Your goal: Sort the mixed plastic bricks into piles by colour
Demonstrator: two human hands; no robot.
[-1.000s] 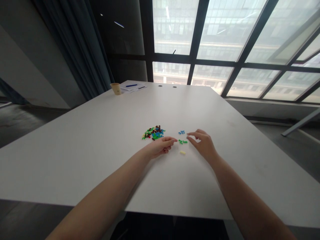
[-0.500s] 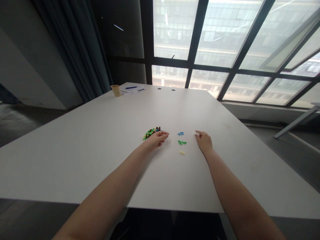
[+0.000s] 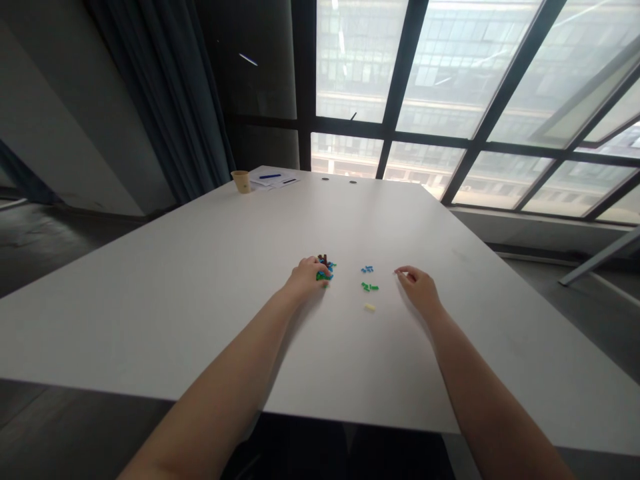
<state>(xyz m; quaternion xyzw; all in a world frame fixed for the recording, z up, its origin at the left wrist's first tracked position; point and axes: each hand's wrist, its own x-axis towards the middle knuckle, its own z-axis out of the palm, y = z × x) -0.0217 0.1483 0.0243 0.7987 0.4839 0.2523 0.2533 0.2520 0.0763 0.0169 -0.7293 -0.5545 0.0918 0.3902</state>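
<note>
A small pile of tiny coloured pieces (image 3: 326, 267), green, blue and dark, lies mid-table. My left hand (image 3: 306, 278) rests on its near left side and hides most of it, fingers bent down into the pieces; whether they grip any is hidden. To the right lie three little sorted groups: blue pieces (image 3: 367, 269), green pieces (image 3: 370, 287) and one pale yellow piece (image 3: 369, 307). My right hand (image 3: 419, 287) lies on the white table (image 3: 200, 293) right of these groups. Its fingers are curled together and point left, and nothing shows in them.
At the table's far left corner stand a paper cup (image 3: 242, 181) and some papers with a blue pen (image 3: 271, 177). Dark curtains hang at the left. Large windows run behind the table. A slanted metal bar (image 3: 595, 260) stands on the floor at the right.
My left hand has pulled back from the green group and slid onto the pile, covering most of it. My right hand has drawn away to the right and curled its fingers.
</note>
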